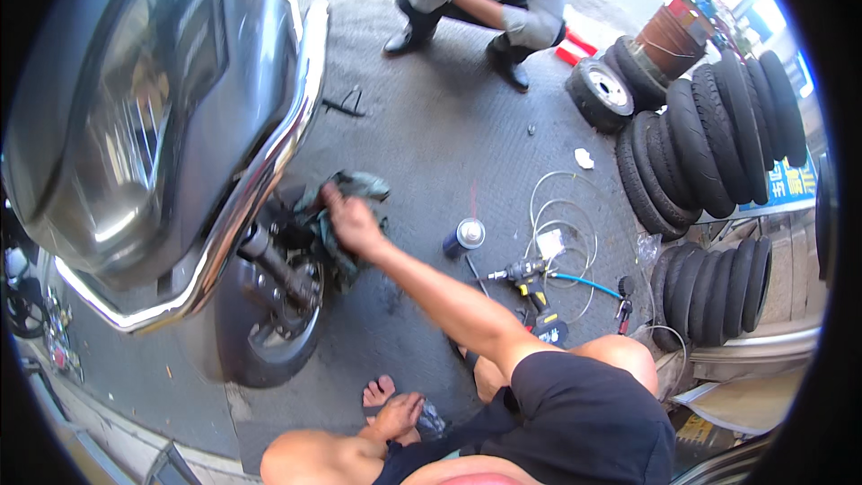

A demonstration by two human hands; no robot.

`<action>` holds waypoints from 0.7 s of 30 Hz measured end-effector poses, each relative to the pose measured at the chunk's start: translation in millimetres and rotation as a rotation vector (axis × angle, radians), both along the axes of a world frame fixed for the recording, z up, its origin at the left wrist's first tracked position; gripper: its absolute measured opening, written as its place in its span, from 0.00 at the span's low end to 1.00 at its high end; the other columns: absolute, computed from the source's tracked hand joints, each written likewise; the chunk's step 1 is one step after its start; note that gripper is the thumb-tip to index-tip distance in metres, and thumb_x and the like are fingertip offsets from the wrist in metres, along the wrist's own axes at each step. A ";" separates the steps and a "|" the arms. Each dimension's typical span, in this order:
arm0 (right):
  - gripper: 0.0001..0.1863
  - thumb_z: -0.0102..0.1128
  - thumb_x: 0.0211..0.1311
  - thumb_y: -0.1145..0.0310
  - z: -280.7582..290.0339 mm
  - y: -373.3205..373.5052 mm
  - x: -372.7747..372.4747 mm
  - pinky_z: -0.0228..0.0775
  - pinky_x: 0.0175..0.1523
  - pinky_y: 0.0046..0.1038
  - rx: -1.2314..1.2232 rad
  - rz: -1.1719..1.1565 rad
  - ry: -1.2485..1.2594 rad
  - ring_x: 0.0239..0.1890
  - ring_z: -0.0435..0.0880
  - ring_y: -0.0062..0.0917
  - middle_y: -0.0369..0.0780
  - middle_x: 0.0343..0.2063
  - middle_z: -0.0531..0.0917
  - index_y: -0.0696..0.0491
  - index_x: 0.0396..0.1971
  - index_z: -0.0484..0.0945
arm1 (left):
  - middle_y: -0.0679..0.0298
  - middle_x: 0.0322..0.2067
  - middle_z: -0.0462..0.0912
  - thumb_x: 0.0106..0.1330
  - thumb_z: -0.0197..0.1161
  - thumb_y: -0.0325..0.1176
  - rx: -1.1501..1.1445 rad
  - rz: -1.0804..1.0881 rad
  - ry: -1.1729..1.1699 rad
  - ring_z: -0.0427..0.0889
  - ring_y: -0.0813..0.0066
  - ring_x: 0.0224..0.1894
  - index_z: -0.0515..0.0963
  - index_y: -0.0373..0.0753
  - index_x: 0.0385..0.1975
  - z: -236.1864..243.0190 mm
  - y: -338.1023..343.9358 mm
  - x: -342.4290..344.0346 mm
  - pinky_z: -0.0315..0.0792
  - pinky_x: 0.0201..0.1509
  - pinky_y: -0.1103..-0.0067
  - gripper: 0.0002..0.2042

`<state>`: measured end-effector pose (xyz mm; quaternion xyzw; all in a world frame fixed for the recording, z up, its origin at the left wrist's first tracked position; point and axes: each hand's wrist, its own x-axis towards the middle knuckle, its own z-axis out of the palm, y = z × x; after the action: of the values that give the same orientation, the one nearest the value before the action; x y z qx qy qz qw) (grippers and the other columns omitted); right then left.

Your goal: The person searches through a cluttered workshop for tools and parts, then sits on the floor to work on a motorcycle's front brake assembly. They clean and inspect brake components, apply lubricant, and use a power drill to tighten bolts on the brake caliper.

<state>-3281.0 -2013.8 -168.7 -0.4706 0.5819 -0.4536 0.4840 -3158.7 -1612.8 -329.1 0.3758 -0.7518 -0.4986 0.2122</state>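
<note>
Beside the front fork (pixel 274 265) of a grey scooter (pixel 193 117), my right hand (pixel 355 224) is closed on a dark green rag (pixel 359 185). The rag bunches around the fingers and hangs down next to the wheel (pixel 310 332), hiding the parts behind it. My left hand (pixel 395 418) is low down by my bare foot, its fingers curled. Crumpled clear plastic (pixel 433 420) shows at its fingertips; whether the hand grips it I cannot tell. A chrome guard bar (pixel 312 67) curves around the scooter's front.
Right of the rag stand a spray can (pixel 469 233) and a cordless drill (pixel 536 296), near a coiled thin cable (pixel 588 238) and a blue hose (pixel 588 282). Stacked tyres (pixel 687 157) line the right side. A person (pixel 494 0) squats at the far side.
</note>
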 end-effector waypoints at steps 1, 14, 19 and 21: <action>0.45 0.43 0.81 0.32 -8.1 -5.2 -21.8 0.77 0.46 0.41 0.294 0.077 0.153 0.33 0.82 0.28 0.43 0.27 0.86 0.64 0.31 0.85 | 0.49 0.34 0.85 0.73 0.66 0.31 -0.084 0.014 0.032 0.85 0.46 0.37 0.79 0.38 0.48 -4.5 2.8 -3.1 0.80 0.45 0.59 0.09; 0.16 0.70 0.73 0.61 106.5 7.9 -61.4 0.85 0.40 0.27 0.052 -0.022 -0.608 0.34 0.89 0.23 0.40 0.36 0.88 0.61 0.43 0.81 | 0.50 0.32 0.83 0.75 0.64 0.33 0.055 -0.024 0.034 0.86 0.49 0.38 0.78 0.37 0.42 14.5 -10.3 4.3 0.79 0.44 0.61 0.07; 0.22 0.77 0.65 0.68 64.3 6.9 -17.3 0.76 0.37 0.20 0.079 0.359 -0.540 0.34 0.79 0.13 0.35 0.40 0.86 0.55 0.57 0.82 | 0.50 0.32 0.84 0.73 0.65 0.35 0.046 -0.003 0.027 0.85 0.46 0.37 0.80 0.39 0.44 1.1 -7.7 3.2 0.78 0.44 0.60 0.08; 0.25 0.78 0.64 0.70 65.3 10.7 -17.1 0.78 0.54 0.30 -0.012 0.354 -0.301 0.45 0.84 0.26 0.38 0.45 0.87 0.56 0.59 0.82 | 0.49 0.32 0.84 0.73 0.65 0.34 -0.013 0.036 0.013 0.85 0.45 0.36 0.80 0.38 0.45 7.5 -1.7 2.2 0.79 0.42 0.59 0.08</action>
<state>-3298.1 -2003.1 -103.4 -0.4952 0.4088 -0.4301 0.6345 -3156.5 -1614.5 -321.6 0.3845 -0.7468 -0.4922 0.2284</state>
